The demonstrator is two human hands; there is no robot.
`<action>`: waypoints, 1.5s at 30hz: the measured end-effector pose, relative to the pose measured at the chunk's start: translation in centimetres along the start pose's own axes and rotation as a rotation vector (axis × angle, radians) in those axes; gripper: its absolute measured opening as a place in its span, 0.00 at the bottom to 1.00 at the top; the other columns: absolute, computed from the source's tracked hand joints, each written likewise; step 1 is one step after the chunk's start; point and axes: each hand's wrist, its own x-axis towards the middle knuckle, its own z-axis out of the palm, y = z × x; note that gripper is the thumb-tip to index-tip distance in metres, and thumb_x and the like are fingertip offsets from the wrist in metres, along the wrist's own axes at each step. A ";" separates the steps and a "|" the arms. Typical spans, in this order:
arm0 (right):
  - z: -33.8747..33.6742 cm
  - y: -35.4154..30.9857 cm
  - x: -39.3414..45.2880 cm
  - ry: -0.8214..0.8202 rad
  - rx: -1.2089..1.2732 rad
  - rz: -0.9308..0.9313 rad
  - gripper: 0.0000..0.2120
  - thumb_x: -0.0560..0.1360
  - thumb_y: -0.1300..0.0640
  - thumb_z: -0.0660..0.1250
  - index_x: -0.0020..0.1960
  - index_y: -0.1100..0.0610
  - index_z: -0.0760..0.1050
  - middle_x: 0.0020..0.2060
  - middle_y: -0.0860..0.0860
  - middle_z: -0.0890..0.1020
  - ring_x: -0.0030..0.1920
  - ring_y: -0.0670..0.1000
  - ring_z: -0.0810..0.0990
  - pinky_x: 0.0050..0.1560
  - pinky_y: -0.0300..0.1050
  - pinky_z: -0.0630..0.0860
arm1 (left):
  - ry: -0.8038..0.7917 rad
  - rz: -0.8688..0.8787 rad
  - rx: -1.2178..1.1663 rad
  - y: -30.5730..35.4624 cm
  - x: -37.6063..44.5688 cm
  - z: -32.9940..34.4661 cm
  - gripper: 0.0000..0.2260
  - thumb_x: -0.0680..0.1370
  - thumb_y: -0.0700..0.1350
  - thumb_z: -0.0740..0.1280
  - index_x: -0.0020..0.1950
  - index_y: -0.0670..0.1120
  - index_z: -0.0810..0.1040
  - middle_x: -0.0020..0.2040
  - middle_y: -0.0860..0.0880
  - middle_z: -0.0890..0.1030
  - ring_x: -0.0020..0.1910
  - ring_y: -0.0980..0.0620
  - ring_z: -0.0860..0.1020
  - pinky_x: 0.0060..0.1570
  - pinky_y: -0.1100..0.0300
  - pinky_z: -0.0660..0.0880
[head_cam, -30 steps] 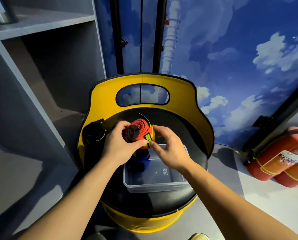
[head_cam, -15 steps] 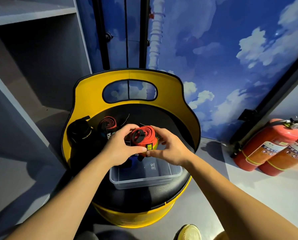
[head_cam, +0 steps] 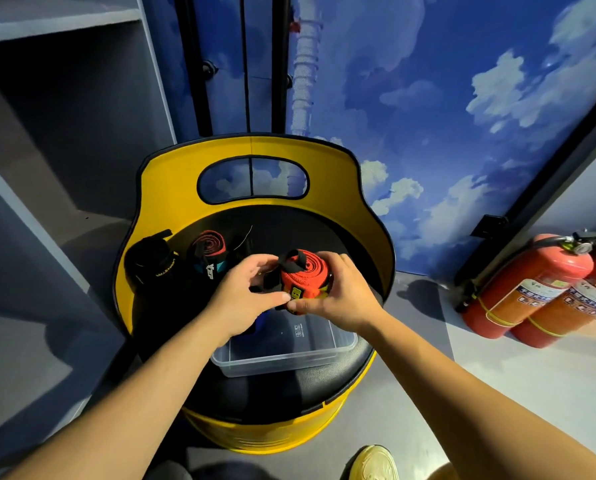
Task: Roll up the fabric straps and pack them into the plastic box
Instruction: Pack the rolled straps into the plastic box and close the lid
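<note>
Strap roll (head_cam: 305,275), orange, wound tight with a black tab on top and a yellow-black label on its near side, is held in the air between both my hands, just above the far end of the plastic box (head_cam: 282,355). Right hand (head_cam: 338,296) wraps it from the right: fingers curled round the far side, thumb pressed on the near edge by the label. Left hand (head_cam: 241,299) meets it from the left: thumb tip touches the label area next to the right thumb, fingers curled toward the black tab end. Can't tell how firmly the left fingers pinch, since the strap end is partly hidden behind them.

Box is clear, lid off, sitting on the black seat pad of the yellow stool (head_cam: 251,161). Something blue (head_cam: 260,318) lies inside at the far left corner, mostly hidden under my left wrist. The rest of the box floor shows only a small printed mark.

Behind the hands on the seat: a red-and-black strap roll (head_cam: 208,242) standing on end with teal print on its side, and a black roll (head_cam: 154,263) with yellow lettering just to its left, against the stool's back rim.

Outward: grey shelf unit (head_cam: 64,98) to the left, sky-painted wall (head_cam: 445,98) behind, two red fire extinguishers (head_cam: 539,289) lying against the wall at right. Yellow shoe (head_cam: 374,462) at bottom edge.
</note>
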 end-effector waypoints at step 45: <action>3.1 1.5 1.2 -0.283 -0.323 0.044 0.43 0.59 0.39 0.81 0.69 0.42 0.67 0.53 0.49 0.69 0.51 0.47 0.69 0.52 0.38 0.67 | -0.180 0.038 0.527 -3.1 1.1 -3.0 0.23 0.75 0.41 0.74 0.69 0.52 0.77 0.56 0.58 0.82 0.53 0.59 0.78 0.58 0.60 0.77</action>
